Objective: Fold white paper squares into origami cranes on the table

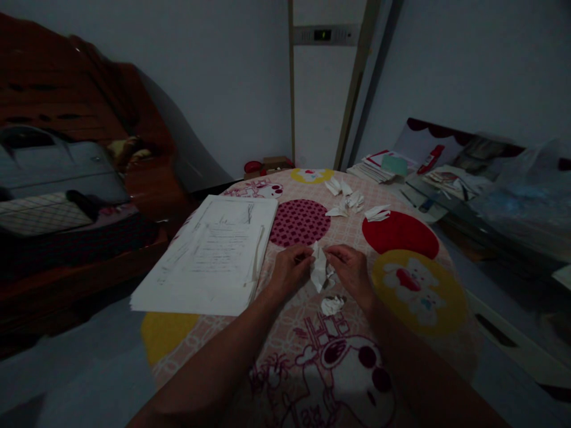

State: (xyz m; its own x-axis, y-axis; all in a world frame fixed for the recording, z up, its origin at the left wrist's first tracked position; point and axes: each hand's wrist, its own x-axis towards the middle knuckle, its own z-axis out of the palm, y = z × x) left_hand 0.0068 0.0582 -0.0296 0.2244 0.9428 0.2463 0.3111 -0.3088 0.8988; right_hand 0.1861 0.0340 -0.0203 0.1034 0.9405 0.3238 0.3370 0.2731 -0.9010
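Both my hands meet over the middle of a round table covered by a pink cartoon-print cloth [312, 368]. My left hand [289, 268] and my right hand [350, 270] each pinch a side of a small folded white paper piece [319, 270], fingers closed on it. Just below them, on the cloth, lies a small crumpled white paper scrap [332, 305]. Several folded white paper pieces [350, 201] lie farther back on the table.
A thick stack of printed sheets [214, 255] covers the table's left part. To the right, a cluttered surface holds papers and booklets [383, 166] and plastic bags [526, 196]. At the left is a grey bag [57, 166] on dark wooden furniture. A small box [276, 161] sits behind the table.
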